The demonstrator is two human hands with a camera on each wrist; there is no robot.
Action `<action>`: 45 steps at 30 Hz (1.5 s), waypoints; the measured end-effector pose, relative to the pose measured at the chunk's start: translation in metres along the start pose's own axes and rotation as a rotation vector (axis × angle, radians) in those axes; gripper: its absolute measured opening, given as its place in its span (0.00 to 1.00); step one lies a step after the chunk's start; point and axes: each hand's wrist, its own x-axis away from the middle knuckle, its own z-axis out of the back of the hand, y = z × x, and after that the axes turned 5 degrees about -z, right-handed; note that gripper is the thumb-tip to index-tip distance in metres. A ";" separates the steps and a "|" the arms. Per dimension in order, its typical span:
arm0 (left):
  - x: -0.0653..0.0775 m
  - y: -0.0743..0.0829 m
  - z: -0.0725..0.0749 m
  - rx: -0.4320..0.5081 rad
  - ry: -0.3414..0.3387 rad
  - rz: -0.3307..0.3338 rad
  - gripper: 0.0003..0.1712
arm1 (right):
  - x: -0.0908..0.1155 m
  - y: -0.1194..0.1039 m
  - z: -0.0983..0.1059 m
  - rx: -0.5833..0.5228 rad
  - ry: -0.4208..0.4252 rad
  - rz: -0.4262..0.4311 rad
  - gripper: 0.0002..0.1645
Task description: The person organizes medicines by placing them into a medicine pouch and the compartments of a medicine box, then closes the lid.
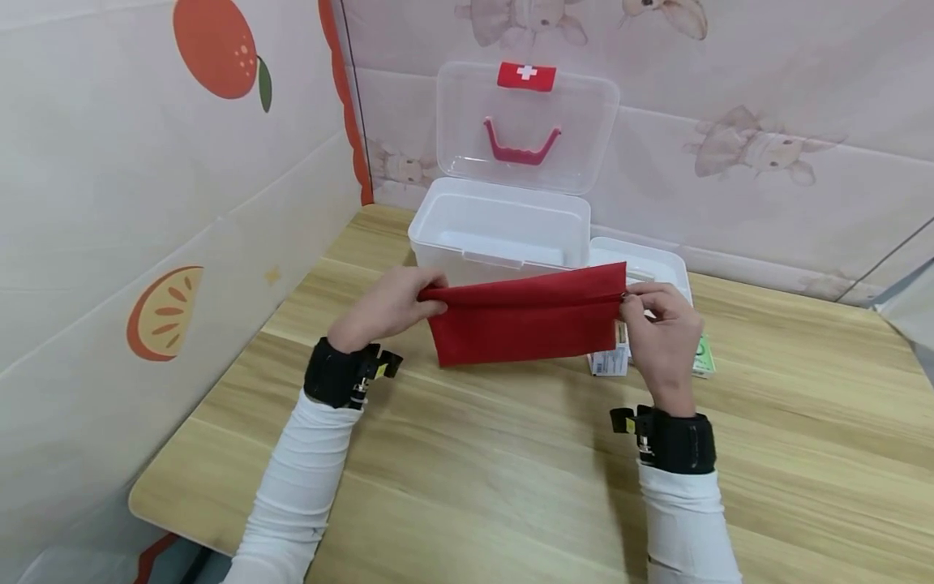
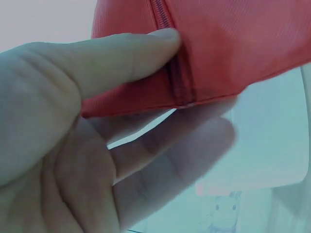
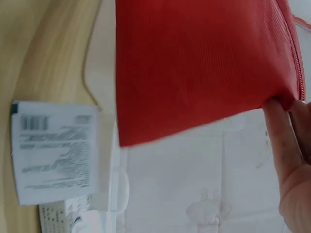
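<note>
A flat red zippered pouch point(image 1: 525, 320) is stretched between both hands above the wooden table. My left hand point(image 1: 394, 304) pinches its left end, the thumb point(image 2: 146, 53) lying over the zipper and the other fingers behind the fabric. At the opposite end, my right hand point(image 1: 666, 332) pinches the corner by the zipper. The right wrist view shows the pouch's side point(image 3: 194, 63) hanging smooth, with those fingers point(image 3: 284, 141) at its edge. Behind the pouch stands a clear plastic first-aid box point(image 1: 503, 223), its lid point(image 1: 529, 122) raised and bearing a red handle and a white-cross label.
Right of the box sits a white tray point(image 1: 642, 251), partly covered by the pouch and right hand. A small printed box point(image 1: 609, 362) and a green-and-white box point(image 1: 704, 358) lie near it on the table point(image 1: 467, 470). Patterned wall coverings point(image 1: 766, 146) border the table behind and at left.
</note>
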 end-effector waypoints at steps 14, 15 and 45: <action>-0.016 -0.023 -0.021 0.746 -0.035 0.026 0.30 | -0.004 -0.021 0.005 -0.542 0.258 -0.239 0.14; -0.019 -0.024 -0.026 0.761 -0.062 0.029 0.29 | -0.005 -0.022 0.005 -0.555 0.275 -0.252 0.14; -0.015 -0.013 -0.025 0.775 0.224 -0.075 0.16 | -0.004 -0.021 0.018 -0.468 0.233 -0.336 0.15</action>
